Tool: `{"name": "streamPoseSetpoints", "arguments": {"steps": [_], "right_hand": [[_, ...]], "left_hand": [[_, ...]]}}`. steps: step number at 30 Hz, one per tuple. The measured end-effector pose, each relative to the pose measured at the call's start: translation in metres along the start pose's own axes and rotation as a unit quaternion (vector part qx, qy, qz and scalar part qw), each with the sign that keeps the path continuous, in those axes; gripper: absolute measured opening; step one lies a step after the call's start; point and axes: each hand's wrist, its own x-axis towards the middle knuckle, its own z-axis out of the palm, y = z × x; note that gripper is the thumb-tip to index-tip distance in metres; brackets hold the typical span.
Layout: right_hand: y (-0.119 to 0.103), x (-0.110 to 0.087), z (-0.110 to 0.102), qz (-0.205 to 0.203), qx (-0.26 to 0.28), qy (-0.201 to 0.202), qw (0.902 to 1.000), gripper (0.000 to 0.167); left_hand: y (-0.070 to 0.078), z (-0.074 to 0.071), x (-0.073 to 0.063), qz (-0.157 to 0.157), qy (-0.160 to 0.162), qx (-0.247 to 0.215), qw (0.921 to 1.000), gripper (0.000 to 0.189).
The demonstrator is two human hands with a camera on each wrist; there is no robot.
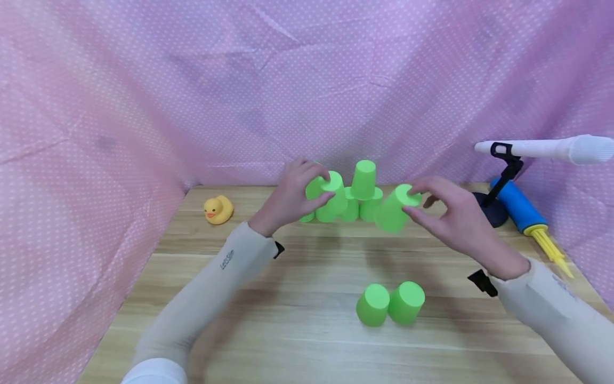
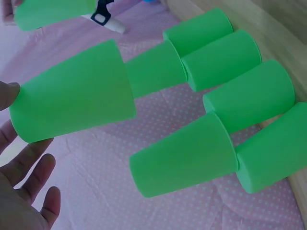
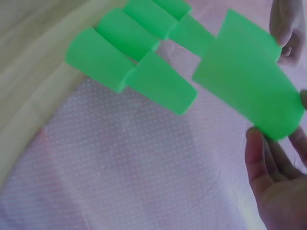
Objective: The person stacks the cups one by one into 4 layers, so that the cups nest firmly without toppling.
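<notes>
My left hand (image 1: 296, 193) pinches an upside-down green cup (image 2: 72, 93) by its narrow closed end, thumb on one side and fingers on the other. In my right hand (image 1: 455, 213) another green cup (image 1: 394, 212) is held the same way, tilted and raised above the table. Behind them a row of upside-down green cups (image 1: 350, 205) stands at the back of the table. On that row rest two more, a right upper cup (image 1: 364, 180) and a left upper cup (image 2: 184, 155); my left hand and its cup partly hide the left one in the head view.
Two upside-down cups, a left one (image 1: 372, 306) and a right one (image 1: 406, 304), stand side by side nearer me. A yellow rubber duck (image 1: 218, 209) sits at left. At right are a white microphone (image 1: 547, 148) on a black stand and a blue-and-yellow pump (image 1: 520, 208). Pink dotted cloth (image 1: 288, 80) surrounds the table.
</notes>
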Motion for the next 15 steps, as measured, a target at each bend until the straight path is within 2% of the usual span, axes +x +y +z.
{"name": "streamPoseSetpoints", "arguments": {"steps": [6,15], "right_hand": [[0.001,0.028,-0.001,0.027,-0.013,0.046,0.9985,0.031],[-0.005,0.059,-0.001,0.052,-0.003,0.069,0.9963,0.028]], "left_hand": [[-0.014,0.012,0.02,-0.027,-0.001,0.015,0.9995,0.023],[-0.035,0.031,0.034,-0.075,-0.049,0.017,0.9958,0.024]]}}
